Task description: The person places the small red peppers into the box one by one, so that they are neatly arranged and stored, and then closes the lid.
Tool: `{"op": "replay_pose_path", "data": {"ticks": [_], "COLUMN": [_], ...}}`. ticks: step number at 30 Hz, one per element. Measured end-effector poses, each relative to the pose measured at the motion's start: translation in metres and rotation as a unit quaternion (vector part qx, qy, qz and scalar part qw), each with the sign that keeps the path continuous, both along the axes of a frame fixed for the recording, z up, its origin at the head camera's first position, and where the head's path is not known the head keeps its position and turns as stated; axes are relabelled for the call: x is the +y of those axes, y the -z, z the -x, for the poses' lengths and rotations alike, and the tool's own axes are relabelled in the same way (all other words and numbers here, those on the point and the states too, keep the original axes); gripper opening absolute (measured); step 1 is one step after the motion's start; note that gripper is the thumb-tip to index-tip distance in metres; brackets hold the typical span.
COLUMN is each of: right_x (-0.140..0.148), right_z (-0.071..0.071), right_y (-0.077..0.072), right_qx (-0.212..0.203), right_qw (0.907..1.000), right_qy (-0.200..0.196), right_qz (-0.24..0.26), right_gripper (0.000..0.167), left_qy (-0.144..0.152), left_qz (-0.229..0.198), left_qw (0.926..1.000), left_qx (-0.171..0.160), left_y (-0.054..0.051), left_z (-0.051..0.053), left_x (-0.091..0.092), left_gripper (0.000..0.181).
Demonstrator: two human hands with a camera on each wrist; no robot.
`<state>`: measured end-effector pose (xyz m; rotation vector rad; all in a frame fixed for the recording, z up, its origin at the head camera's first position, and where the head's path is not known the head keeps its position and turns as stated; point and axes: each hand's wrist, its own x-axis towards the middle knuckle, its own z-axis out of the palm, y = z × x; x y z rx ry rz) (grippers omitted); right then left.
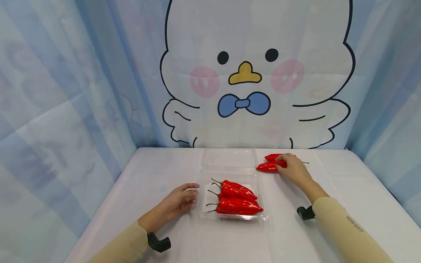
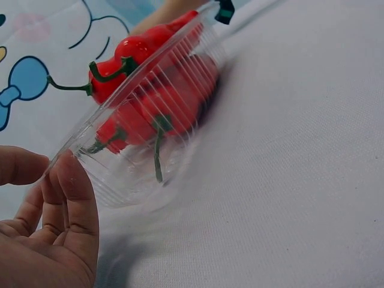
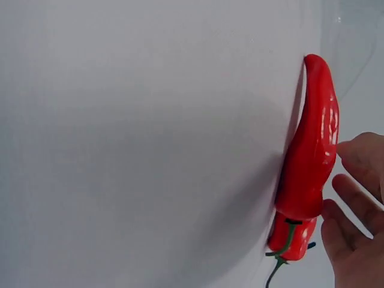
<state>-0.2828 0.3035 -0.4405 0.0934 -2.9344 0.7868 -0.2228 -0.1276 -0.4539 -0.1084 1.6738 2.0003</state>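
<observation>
A clear plastic container [image 1: 263, 216] lies with its hinged lid [image 1: 228, 159] folded back behind it. Several glossy red peppers [image 1: 239, 206] with green stems rest inside, stems toward the left. My left hand [image 1: 181, 200] is at the container's left side; in the left wrist view its thumb and fingertips pinch the clear rim [image 2: 75, 135]. Two more red peppers lie side by side on the table, right of the lid. Over them is my right hand [image 1: 294, 170], its fingertips at the nearer pepper [image 3: 312, 150], fingers spread and loosely bent. The farther pepper [image 3: 294, 235] is mostly hidden behind it.
The white-covered table [image 1: 332, 175] reaches back to a curtain printed with a cartoon bird [image 1: 245, 104]. Blue-white curtains [image 1: 65, 109] hang at both sides. A black device [image 1: 159, 242] is strapped at each wrist.
</observation>
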Motion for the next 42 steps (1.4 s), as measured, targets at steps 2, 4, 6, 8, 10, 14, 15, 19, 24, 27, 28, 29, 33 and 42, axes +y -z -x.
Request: {"op": "replay_pose_path", "data": {"ticks": [2,4,6,8,10,14,15,19,24,27,28,29,33,42], "right_x": [0.005,0.009,0.013,0.015,0.016,0.016,0.016,0.015,0.015,0.016,0.017,0.017,0.019,0.026], "right_z": [0.001,0.002,0.004,0.005,0.005,0.006,0.006,0.006,0.004,0.003,0.002,0.001,-0.002,-0.008], "right_y": [0.003,0.005,0.008,0.009,0.01,0.01,0.01,0.009,0.01,0.01,0.011,0.011,0.011,0.008], "right_qx": [-0.005,-0.009,-0.015,-0.021,-0.023,-0.024,-0.025,-0.041,-0.065,-0.066,-0.066,-0.066,-0.068,-0.044], "right_qw": [1.0,0.9999,0.9999,0.9998,0.9997,0.9997,0.9996,0.9991,0.9977,0.9977,0.9977,0.9977,0.9971,0.9972], "right_qy": [-0.001,-0.004,-0.006,-0.006,-0.006,-0.003,-0.002,0.002,0.004,0.007,0.009,0.012,0.026,0.025], "right_qz": [-0.004,-0.003,-0.001,0.0,-0.003,-0.009,-0.011,-0.014,-0.016,-0.013,-0.008,-0.002,0.022,0.054], "right_gripper": [0.035,0.036,0.038,0.04,0.042,0.044,0.045,0.05,0.059,0.058,0.057,0.056,0.054,0.052], "left_qy": [0.0,0.0,0.001,0.002,0.002,0.001,0.001,0.0,0.0,0.0,-0.001,-0.001,-0.003,-0.003], "left_qz": [0.001,0.002,0.004,0.004,0.004,0.005,0.005,0.004,0.001,0.002,0.002,0.004,0.007,0.011], "left_qw": [1.0,1.0,1.0,1.0,1.0,1.0,1.0,1.0,1.0,1.0,1.0,1.0,1.0,0.9999], "left_qx": [-0.001,-0.001,0.0,0.0,-0.001,0.0,-0.001,-0.001,0.0,0.0,0.0,0.001,0.003,0.002], "left_y": [0.0,0.0,0.001,0.001,0.001,0.0,0.0,0.0,0.001,0.001,0.001,0.001,0.001,-0.001], "left_z": [0.0,0.001,0.001,0.001,0.0,0.0,0.0,0.0,0.001,0.001,0.001,0.001,0.0,0.0], "left_x": [0.0,0.0,0.0,0.0,0.0,0.001,0.001,0.001,0.0,0.0,0.0,0.001,0.001,0.001], "left_gripper": [0.044,0.045,0.046,0.046,0.046,0.046,0.046,0.045,0.046,0.046,0.046,0.045,0.044,0.046]}}
